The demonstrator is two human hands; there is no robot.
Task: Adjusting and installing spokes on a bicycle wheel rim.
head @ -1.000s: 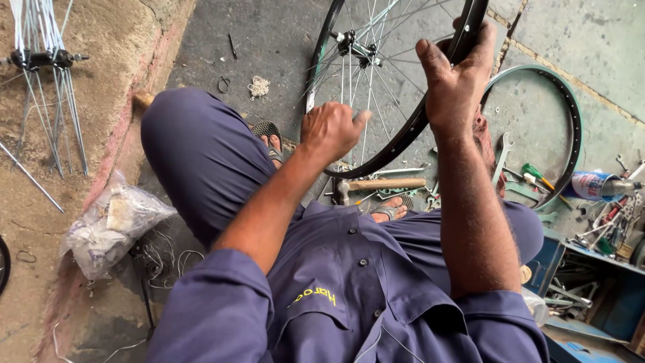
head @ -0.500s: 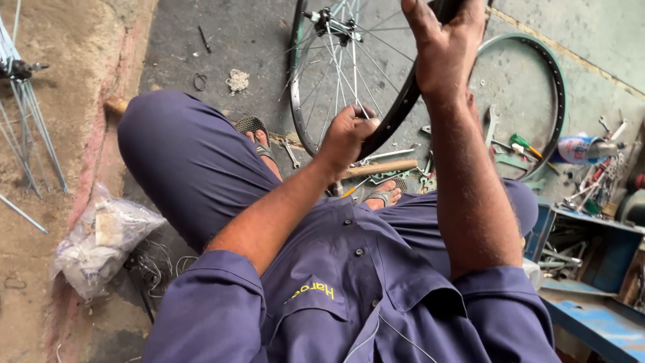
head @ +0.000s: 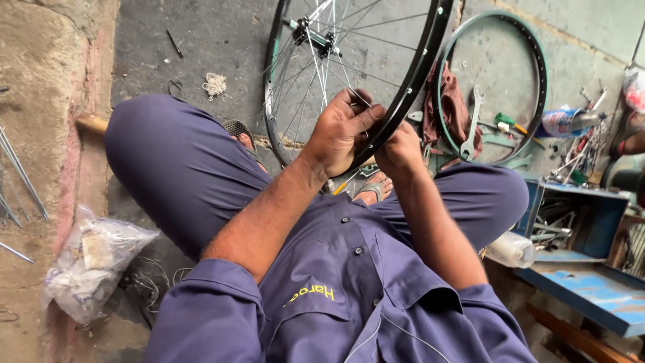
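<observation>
**Both Hands Close on the Wheel Rim**

While we look down over a blue work shirt (head: 349, 289) and blue trousers (head: 175, 168), the bicycle wheel (head: 396, 94) stands upright on its edge between the knees, its hub (head: 310, 31) at about 11 o'clock from the hands. Our left hand (head: 341, 132) has come up off the spokes to the near edge of the black rim, fingers curled over it and thumb pressed against the side, pinching the rim and what seems to be a spoke end. Our right hand (head: 401, 149), which a second ago gripped the rim high at 12 o'clock, has dropped to meet it and now sits just beside the left, closed around the same stretch of rim; its fingertips are hidden, so we cannot tell what they pinch. We judge that steadying the wheel has given way to fine work at one spot on the rim.

At 2 o'clock a bare green rim (head: 537, 74) lies flat on the concrete floor (head: 201, 40) with a spanner (head: 472, 121) and a reddish rag (head: 449, 107) inside it. A blue tool tray (head: 578, 222) sits at 3 o'clock, a plastic bag (head: 94, 262) at 8 o'clock.
</observation>
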